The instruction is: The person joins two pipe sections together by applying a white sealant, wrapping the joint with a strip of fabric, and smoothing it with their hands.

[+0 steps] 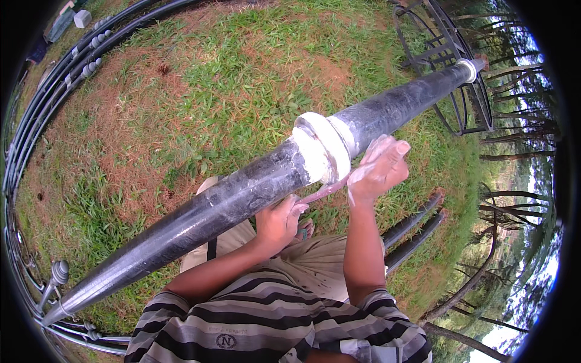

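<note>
A long black pole (209,209) runs slantwise in front of me, from lower left to upper right. Around its middle sits a thick ringed collar (322,148) coated in white. A narrow pinkish strip (327,190), perhaps sandpaper or cloth, stretches below the collar from hand to hand. My left hand (279,225), under the pole, is closed on one end of the strip. On the far side of the collar, my right hand (380,172) is closed on the other end, its skin dusted with white powder. Part of the strip may be hidden behind the collar.
A dark metal frame (448,51) stands at upper right beneath the pole's far end, where a smaller white ring (467,70) sits. Two more dark poles (414,227) lie on the grass to my right. Curved dark rails with grey knobs (78,57) line the left.
</note>
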Action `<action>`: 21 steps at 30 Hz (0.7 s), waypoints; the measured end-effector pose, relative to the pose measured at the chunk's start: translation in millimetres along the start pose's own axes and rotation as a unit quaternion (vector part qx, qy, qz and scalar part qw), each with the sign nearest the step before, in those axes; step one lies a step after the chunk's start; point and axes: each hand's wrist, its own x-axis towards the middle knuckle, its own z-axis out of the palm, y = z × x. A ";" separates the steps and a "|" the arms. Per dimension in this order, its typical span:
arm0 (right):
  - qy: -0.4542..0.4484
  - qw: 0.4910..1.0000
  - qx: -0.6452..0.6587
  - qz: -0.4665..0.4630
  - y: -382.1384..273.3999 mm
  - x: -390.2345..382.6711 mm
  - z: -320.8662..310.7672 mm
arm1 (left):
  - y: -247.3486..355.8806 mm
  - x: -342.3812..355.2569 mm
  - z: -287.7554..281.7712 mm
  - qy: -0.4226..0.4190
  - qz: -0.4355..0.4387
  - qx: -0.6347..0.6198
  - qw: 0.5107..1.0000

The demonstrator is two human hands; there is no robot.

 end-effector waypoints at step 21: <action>0.003 0.999 0.035 -0.028 10.7 -2.9 -10.6 | -3.0 -6.1 6.9 -0.004 -0.097 -0.146 0.984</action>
